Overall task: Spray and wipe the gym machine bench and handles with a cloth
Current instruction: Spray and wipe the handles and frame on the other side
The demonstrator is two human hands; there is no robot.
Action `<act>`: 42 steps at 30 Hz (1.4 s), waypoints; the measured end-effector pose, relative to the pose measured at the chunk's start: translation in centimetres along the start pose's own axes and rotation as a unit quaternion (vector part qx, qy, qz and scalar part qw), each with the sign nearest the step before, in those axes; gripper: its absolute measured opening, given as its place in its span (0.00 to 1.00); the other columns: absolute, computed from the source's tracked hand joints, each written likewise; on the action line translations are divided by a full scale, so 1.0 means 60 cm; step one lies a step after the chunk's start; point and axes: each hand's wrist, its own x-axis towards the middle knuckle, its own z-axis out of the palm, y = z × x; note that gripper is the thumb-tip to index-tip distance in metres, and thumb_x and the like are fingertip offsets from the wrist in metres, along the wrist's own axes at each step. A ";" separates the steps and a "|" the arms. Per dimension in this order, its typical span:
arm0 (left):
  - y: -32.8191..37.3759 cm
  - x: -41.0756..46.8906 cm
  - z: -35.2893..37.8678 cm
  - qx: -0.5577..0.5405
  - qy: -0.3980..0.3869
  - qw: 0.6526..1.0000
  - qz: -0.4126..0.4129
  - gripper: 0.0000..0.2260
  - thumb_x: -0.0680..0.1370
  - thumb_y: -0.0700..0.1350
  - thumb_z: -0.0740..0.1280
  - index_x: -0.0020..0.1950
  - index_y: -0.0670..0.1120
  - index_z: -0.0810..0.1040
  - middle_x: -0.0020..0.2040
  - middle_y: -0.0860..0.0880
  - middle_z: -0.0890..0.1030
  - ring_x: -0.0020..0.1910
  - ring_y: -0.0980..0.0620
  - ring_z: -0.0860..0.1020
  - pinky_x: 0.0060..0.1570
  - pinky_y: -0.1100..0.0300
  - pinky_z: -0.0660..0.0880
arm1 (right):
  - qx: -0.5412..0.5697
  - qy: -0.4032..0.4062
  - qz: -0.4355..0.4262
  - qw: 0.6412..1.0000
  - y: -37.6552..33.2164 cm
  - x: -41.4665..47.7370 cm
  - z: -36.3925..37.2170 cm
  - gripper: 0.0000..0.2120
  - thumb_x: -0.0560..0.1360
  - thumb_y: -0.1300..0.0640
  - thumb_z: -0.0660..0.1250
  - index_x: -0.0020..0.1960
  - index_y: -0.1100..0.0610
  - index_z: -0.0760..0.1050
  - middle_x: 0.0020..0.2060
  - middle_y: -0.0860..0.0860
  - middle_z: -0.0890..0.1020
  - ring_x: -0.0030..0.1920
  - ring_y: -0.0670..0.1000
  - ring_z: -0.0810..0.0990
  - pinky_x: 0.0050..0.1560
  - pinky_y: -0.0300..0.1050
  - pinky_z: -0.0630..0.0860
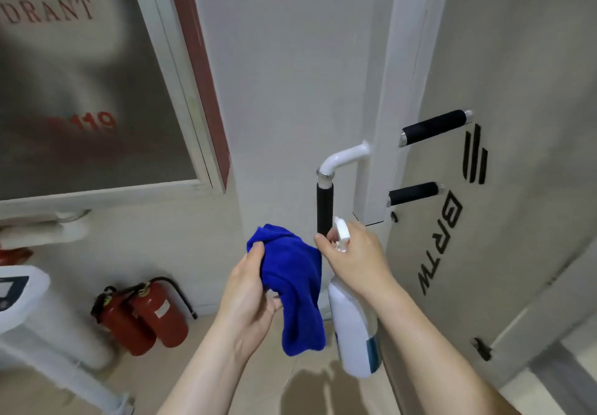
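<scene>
My left hand [250,292] grips a bunched blue cloth [295,285] that hangs down below the fingers. My right hand [353,254] holds a white spray bottle [353,327] by its trigger head, its nozzle close to the lower end of a black vertical handle [324,208] on a white bent tube. The cloth sits just left of that handle's bottom end. Two more black foam handles [434,127] [413,193] stick out sideways from the grey machine panel [517,124] to the right. The bench is out of view.
Two red fire extinguishers [142,314] stand on the floor at lower left, by the wall. A glass-fronted hydrant cabinet [97,91] fills the upper left. A white stand [22,304] sits at the far left. A white column [397,91] carries the handles.
</scene>
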 end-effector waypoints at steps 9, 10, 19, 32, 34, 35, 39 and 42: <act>0.035 0.117 -0.023 -0.107 -0.072 0.991 -0.045 0.18 0.82 0.56 0.56 0.60 0.48 0.78 0.58 0.46 0.83 0.56 0.47 0.81 0.59 0.43 0.74 | -0.003 -0.025 0.065 0.998 0.035 -0.009 0.030 0.24 0.75 0.48 0.65 0.26 0.59 0.64 0.22 0.54 0.70 0.25 0.50 0.66 0.29 0.46 0.66; 0.036 0.127 -0.024 -0.126 -0.079 0.988 -0.049 0.18 0.82 0.56 0.55 0.61 0.48 0.77 0.59 0.46 0.82 0.58 0.47 0.80 0.59 0.43 0.74 | 0.001 -0.028 0.068 0.997 0.039 -0.007 0.031 0.23 0.75 0.47 0.65 0.28 0.60 0.66 0.25 0.56 0.73 0.27 0.51 0.69 0.30 0.47 0.68; 0.027 0.167 0.014 -0.228 -0.077 0.967 -0.086 0.16 0.82 0.54 0.56 0.61 0.47 0.77 0.61 0.48 0.80 0.62 0.47 0.77 0.59 0.47 0.74 | 0.144 -0.066 0.137 0.978 0.075 0.010 0.024 0.15 0.73 0.50 0.71 0.36 0.62 0.75 0.26 0.51 0.76 0.29 0.53 0.81 0.34 0.45 0.76; -0.011 0.192 0.063 0.222 -0.032 0.961 0.164 0.28 0.71 0.23 0.56 0.58 0.51 0.76 0.56 0.53 0.81 0.56 0.60 0.77 0.55 0.55 0.78 | 0.273 -0.073 0.168 0.944 0.055 0.066 -0.028 0.10 0.75 0.62 0.66 0.38 0.67 0.72 0.27 0.58 0.74 0.29 0.52 0.72 0.35 0.47 0.70; -0.012 0.205 0.062 0.350 -0.024 0.905 0.241 0.21 0.71 0.31 0.68 0.53 0.57 0.74 0.58 0.52 0.74 0.55 0.61 0.74 0.55 0.57 0.73 | 0.278 -0.053 0.160 0.946 0.049 0.087 -0.048 0.11 0.75 0.62 0.66 0.40 0.71 0.72 0.28 0.60 0.73 0.30 0.54 0.71 0.35 0.49 0.69; -0.012 0.214 0.065 0.387 -0.025 0.884 0.263 0.18 0.70 0.40 0.73 0.51 0.59 0.72 0.58 0.52 0.72 0.55 0.57 0.72 0.55 0.58 0.70 | 0.273 -0.043 0.152 0.949 0.044 0.097 -0.054 0.12 0.75 0.62 0.66 0.41 0.71 0.72 0.28 0.60 0.74 0.29 0.54 0.72 0.35 0.49 0.70; 0.003 0.257 0.121 0.498 -0.027 0.803 0.326 0.21 0.61 0.62 0.70 0.50 0.57 0.72 0.55 0.51 0.74 0.57 0.48 0.70 0.57 0.54 0.70 | 0.237 -0.013 0.135 0.962 0.037 0.131 -0.057 0.13 0.73 0.59 0.66 0.39 0.69 0.70 0.26 0.57 0.74 0.28 0.53 0.74 0.34 0.49 0.71; 0.006 0.274 0.160 0.372 -0.058 0.879 0.292 0.13 0.66 0.49 0.75 0.44 0.53 0.73 0.40 0.55 0.80 0.41 0.54 0.78 0.42 0.58 0.75 | 0.222 0.009 0.141 0.965 0.038 0.146 -0.064 0.14 0.74 0.56 0.64 0.35 0.66 0.70 0.24 0.57 0.74 0.27 0.54 0.74 0.35 0.50 0.72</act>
